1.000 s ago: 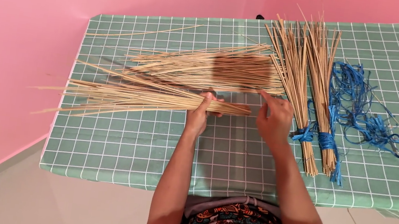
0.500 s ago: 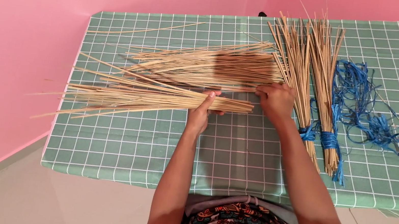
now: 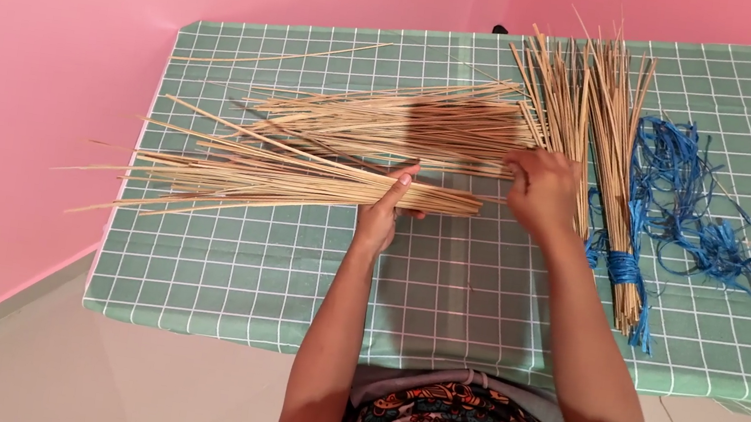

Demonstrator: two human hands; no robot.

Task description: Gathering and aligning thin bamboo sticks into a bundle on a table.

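Sticks: near bundle (image 3: 302,182) is lying across the desk (image 3: 479,302).
Left hand (image 3: 382,214): grip is clamping that bundle.
Right hand (image 3: 542,194): fingers are closing on the far pile (image 3: 396,127).

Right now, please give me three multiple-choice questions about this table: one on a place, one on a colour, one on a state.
1. Where does the string lie?
A. right of the tied sticks
B. at the table's left edge
C. on the floor

2. What colour is the cloth?
A. red
B. green with white lines
C. plain yellow

3. What is the left hand doing?
A. hanging beside the table
B. holding scissors
C. gripping the near bundle

Answers: A, the blue tangle lies past the tied sticks; B, white grid on green; C, fingers wrap the bundle's end.
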